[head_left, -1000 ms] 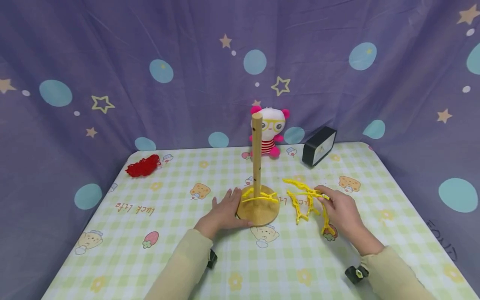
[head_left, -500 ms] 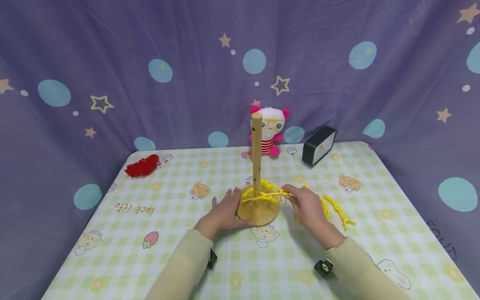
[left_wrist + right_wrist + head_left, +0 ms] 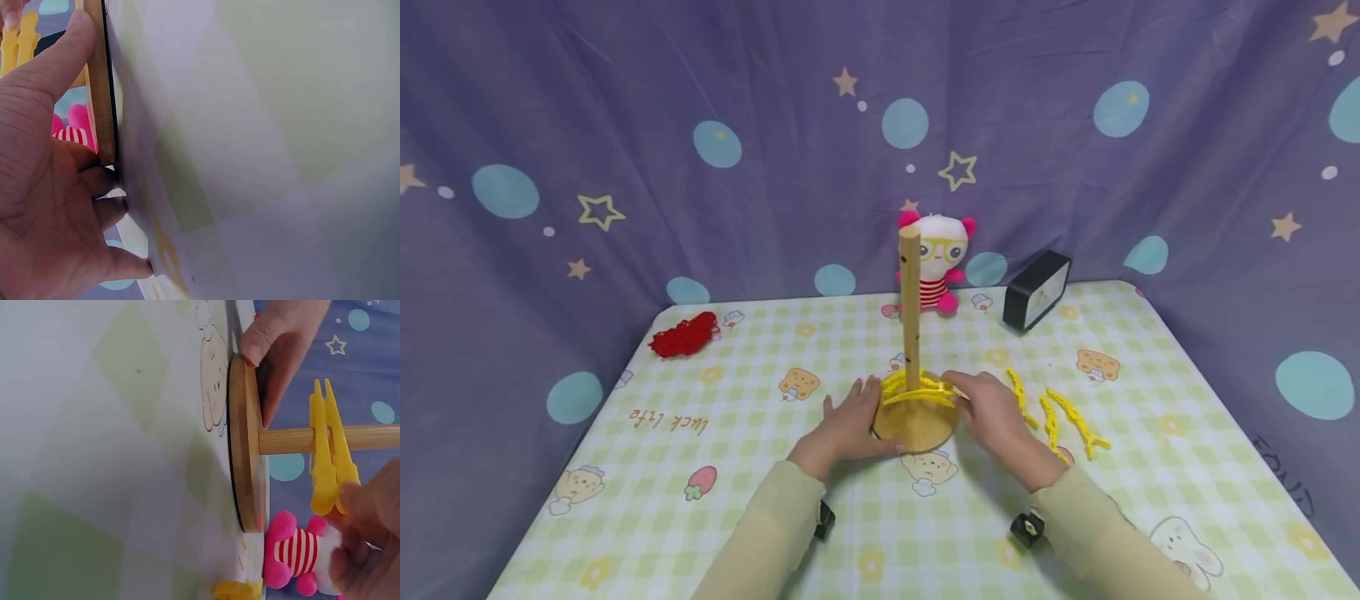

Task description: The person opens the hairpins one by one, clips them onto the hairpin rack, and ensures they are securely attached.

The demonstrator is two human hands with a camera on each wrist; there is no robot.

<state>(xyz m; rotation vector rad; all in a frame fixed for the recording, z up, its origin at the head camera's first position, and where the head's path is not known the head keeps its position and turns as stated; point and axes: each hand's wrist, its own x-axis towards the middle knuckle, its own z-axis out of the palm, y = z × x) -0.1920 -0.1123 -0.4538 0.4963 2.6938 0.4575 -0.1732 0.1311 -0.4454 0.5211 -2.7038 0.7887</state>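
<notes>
A wooden post (image 3: 911, 317) rises from a round wooden base (image 3: 917, 429). My left hand (image 3: 847, 423) grips the base at its left side, its thumb (image 3: 69, 53) on the rim and fingers spread behind. Against the lower post, my right hand (image 3: 996, 412) pinches a yellow plastic branch (image 3: 340, 453) between thumb and forefinger. Beside it, a second yellow branch (image 3: 320, 456) is also at the post, above the base. Three more yellow branches (image 3: 1078, 419) lie on the table right of my right hand.
A bundle of red strands (image 3: 685, 335) lies at the back left of the checked tablecloth (image 3: 775, 342). Behind the post sits a pink-and-white plush toy (image 3: 942, 250). A black box-shaped clock or frame (image 3: 1037, 290) stands at the back right, near the curtain (image 3: 790, 100).
My right hand has carried a yellow branch leftward from the loose group up to the post. The other loose branches have shifted apart on the table. My left hand stays on the base.
</notes>
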